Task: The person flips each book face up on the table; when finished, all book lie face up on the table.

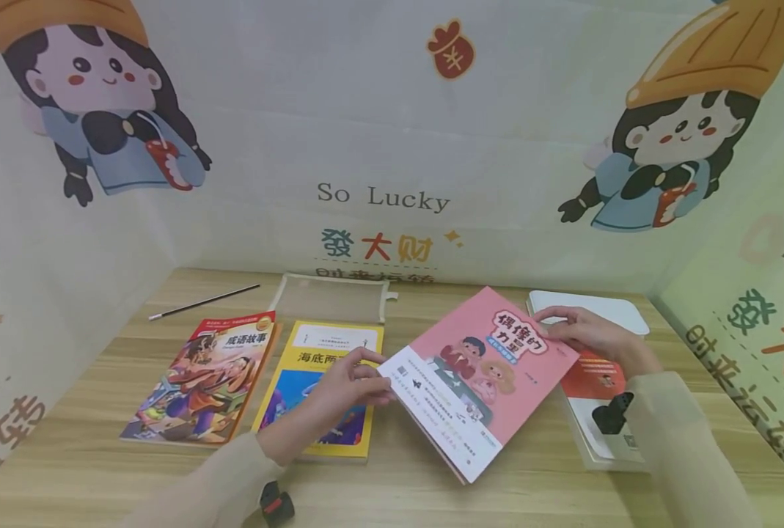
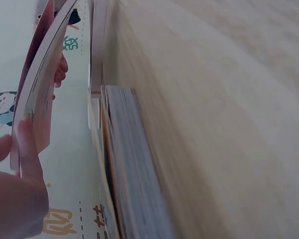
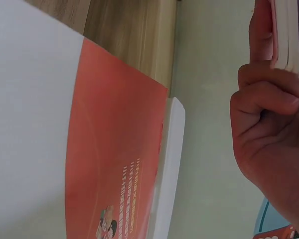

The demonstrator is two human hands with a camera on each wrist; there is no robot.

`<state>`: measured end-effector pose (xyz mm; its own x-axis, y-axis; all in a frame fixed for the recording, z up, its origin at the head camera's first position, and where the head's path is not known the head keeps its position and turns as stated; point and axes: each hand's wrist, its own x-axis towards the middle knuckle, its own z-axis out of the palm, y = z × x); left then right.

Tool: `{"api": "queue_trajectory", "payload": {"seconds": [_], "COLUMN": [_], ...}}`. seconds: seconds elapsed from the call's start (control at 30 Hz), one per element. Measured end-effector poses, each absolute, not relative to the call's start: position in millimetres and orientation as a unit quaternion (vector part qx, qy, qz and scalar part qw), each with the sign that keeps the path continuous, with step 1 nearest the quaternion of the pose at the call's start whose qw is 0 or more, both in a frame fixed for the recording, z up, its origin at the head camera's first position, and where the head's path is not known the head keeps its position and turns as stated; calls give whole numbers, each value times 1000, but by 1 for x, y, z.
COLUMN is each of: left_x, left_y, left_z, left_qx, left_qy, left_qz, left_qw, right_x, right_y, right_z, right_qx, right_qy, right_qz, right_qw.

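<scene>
My head camera is looking forward and down from above, taking in the wood-grain tabletop (image 1: 68, 455), the printed backdrop (image 1: 286, 95) and, at middle range, my left hand (image 1: 339, 392) and right hand (image 1: 579, 334). My left wrist camera is facing low along the tabletop, turned on its side, with a book's page edges (image 2: 132, 164) looming close. My right wrist camera, also turned sideways, is looking from very near across a red-and-white cover (image 3: 114, 114) toward the backdrop. All three are sharing the pink illustrated book (image 1: 497, 359); head and right-wrist views are both catching that red-and-white cover.
</scene>
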<state>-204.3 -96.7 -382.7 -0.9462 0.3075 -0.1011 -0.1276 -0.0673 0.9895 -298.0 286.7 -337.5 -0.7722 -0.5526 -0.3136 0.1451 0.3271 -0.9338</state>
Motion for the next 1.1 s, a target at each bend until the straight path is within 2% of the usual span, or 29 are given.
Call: {"api": "queue_trajectory", "payload": {"seconds": [0.27,0.53,0.77,1.1], "left_x": [-194,-189,-186,-186], "left_y": [-100,-104,-102,-99], "left_z": [-383,-384,-386,-390], "left_qx": [139,191,184,154], "left_qy": [695,735,740,761], "left_qz": [668,609,598,571], "left_qw": [226,230,247,267], "right_x": [-311,-323,-331,-336], "right_y": [271,257,243,226], "right_z": [-341,-345,-354,-371], "right_qx": [-113,-146,-170,-162], "right_qy": [807,842,868,886], "right_qz": [-510,-454,-413,-385], "right_qw": [276,253,216,202]}}
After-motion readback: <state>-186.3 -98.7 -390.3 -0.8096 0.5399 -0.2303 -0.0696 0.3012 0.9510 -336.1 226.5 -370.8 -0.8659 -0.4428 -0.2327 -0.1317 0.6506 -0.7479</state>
